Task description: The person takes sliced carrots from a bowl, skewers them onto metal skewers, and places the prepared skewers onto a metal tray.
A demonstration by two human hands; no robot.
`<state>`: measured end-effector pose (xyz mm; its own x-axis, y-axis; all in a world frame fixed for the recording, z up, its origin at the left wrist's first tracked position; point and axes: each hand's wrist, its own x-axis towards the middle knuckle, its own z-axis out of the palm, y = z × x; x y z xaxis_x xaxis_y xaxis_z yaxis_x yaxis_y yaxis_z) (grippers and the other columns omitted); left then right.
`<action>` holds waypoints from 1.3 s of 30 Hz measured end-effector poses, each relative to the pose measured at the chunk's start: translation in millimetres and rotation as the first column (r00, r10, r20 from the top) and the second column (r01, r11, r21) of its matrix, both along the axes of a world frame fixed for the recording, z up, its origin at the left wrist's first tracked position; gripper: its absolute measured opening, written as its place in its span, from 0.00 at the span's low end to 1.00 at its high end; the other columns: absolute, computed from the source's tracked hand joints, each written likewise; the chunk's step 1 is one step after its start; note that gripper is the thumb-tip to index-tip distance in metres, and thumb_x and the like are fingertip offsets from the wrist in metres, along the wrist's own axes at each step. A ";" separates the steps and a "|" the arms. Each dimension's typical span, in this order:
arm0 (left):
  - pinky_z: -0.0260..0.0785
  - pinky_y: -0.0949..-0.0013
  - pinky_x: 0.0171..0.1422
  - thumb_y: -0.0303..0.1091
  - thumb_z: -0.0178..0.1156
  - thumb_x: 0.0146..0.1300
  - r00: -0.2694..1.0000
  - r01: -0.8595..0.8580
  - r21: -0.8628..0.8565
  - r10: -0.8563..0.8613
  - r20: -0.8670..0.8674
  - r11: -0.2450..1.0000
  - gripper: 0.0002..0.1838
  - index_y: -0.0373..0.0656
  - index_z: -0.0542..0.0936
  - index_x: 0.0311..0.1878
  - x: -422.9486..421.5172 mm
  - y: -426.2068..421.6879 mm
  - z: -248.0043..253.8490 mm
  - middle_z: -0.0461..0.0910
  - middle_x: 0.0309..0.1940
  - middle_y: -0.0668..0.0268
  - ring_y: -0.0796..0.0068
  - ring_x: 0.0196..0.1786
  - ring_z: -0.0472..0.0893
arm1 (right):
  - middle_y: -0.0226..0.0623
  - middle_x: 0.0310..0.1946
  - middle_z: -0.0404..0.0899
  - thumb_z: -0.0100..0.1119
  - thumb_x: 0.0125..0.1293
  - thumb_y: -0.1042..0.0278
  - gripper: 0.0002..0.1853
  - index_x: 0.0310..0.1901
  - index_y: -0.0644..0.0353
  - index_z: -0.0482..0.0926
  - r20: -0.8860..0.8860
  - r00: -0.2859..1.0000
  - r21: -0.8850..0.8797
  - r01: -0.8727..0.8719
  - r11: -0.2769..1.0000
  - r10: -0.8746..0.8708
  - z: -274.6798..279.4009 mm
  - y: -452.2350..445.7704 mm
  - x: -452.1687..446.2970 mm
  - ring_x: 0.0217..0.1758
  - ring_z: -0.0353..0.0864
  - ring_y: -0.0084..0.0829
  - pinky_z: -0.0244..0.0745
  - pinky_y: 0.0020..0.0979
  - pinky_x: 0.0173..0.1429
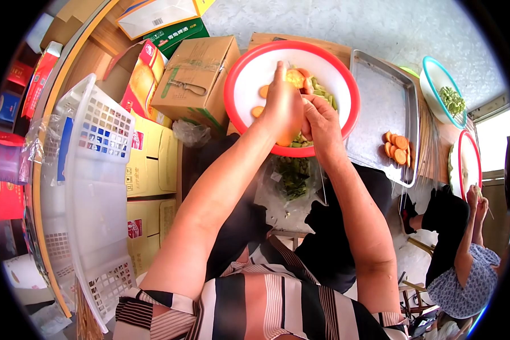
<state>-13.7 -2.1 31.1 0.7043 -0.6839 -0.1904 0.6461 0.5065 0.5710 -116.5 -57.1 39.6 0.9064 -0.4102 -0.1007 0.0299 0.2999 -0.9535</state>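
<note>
Both hands are over a white bowl with a red rim point(230, 90), which holds orange slices and green vegetable pieces. My left hand point(280, 105) is raised with one finger pointing up and away; its palm side is smeared, so any held piece is hidden. Close beside it, my right hand point(323, 122) has its fingers curled together in a pinch. What sits in that pinch I cannot make out. Right of the bowl, a metal tray point(374, 107) carries a small pile of orange root-vegetable slices point(398, 148).
Below the bowl lies a clear bag of dark greens point(292, 177). Thin sticks point(432, 139) lie right of the tray. A teal-rimmed bowl point(430, 85) and another person point(464, 272) are at right. Cardboard boxes point(195, 79) and a white plastic basket point(99, 130) stand left.
</note>
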 end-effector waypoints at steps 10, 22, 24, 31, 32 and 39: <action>0.69 0.68 0.40 0.54 0.37 0.71 0.997 0.031 -0.081 -0.025 0.078 0.996 0.26 0.39 0.73 0.37 6.9 -3.9 -13.7 0.73 0.25 0.62 0.70 0.31 0.73 | 0.21 0.13 0.61 0.46 0.69 0.69 0.10 0.37 0.63 0.76 0.003 1.000 -0.112 -0.019 0.993 0.020 2.7 -1.1 -4.0 0.14 0.56 0.13 0.50 0.18 0.19; 0.75 0.67 0.35 0.50 0.49 0.68 0.806 0.043 0.425 -0.282 0.520 0.904 0.22 0.37 0.76 0.44 51.2 22.8 -25.5 0.80 0.35 0.62 0.70 0.31 0.80 | 0.23 0.13 0.62 0.46 0.69 0.67 0.11 0.38 0.64 0.77 0.007 0.998 -0.063 0.070 0.996 -0.070 -2.6 -37.3 -14.8 0.13 0.56 0.15 0.51 0.19 0.18; 0.74 0.67 0.33 0.44 0.55 0.65 0.783 0.009 0.531 -0.336 0.523 0.847 0.16 0.38 0.79 0.39 52.3 28.0 -29.9 0.81 0.31 0.63 0.72 0.31 0.81 | 0.22 0.13 0.62 0.46 0.69 0.67 0.11 0.39 0.64 0.77 -0.025 0.997 -0.075 0.067 0.995 -0.069 -0.6 -39.7 -21.0 0.14 0.56 0.14 0.50 0.19 0.19; 0.72 0.64 0.42 0.34 0.66 0.47 0.025 -0.347 0.830 -0.880 0.474 0.437 0.11 0.46 0.83 0.37 50.5 46.4 -77.4 0.82 0.31 0.60 0.62 0.37 0.81 | 0.20 0.14 0.59 0.46 0.70 0.67 0.11 0.42 0.67 0.74 -0.021 0.998 -0.110 0.058 0.992 -0.061 0.9 -42.9 -30.1 0.15 0.52 0.13 0.46 0.19 0.19; 0.72 0.64 0.42 0.34 0.66 0.47 0.024 -0.346 0.831 -0.881 0.473 0.436 0.11 0.46 0.83 0.37 48.8 46.1 -83.0 0.82 0.31 0.60 0.62 0.37 0.81 | 0.20 0.14 0.59 0.46 0.70 0.67 0.11 0.42 0.67 0.74 -0.024 0.998 -0.115 0.050 0.992 -0.053 0.7 -44.0 -30.5 0.15 0.52 0.13 0.46 0.19 0.19; 0.69 0.63 0.48 0.32 0.68 0.42 -0.154 -0.370 0.860 -0.936 0.316 0.351 0.18 0.47 0.82 0.42 29.8 45.1 -89.7 0.74 0.39 0.57 0.60 0.45 0.77 | 0.20 0.14 0.58 0.46 0.70 0.67 0.11 0.42 0.66 0.75 -0.052 0.998 -0.118 0.031 0.992 -0.038 3.6 -43.3 -31.9 0.15 0.52 0.13 0.46 0.19 0.19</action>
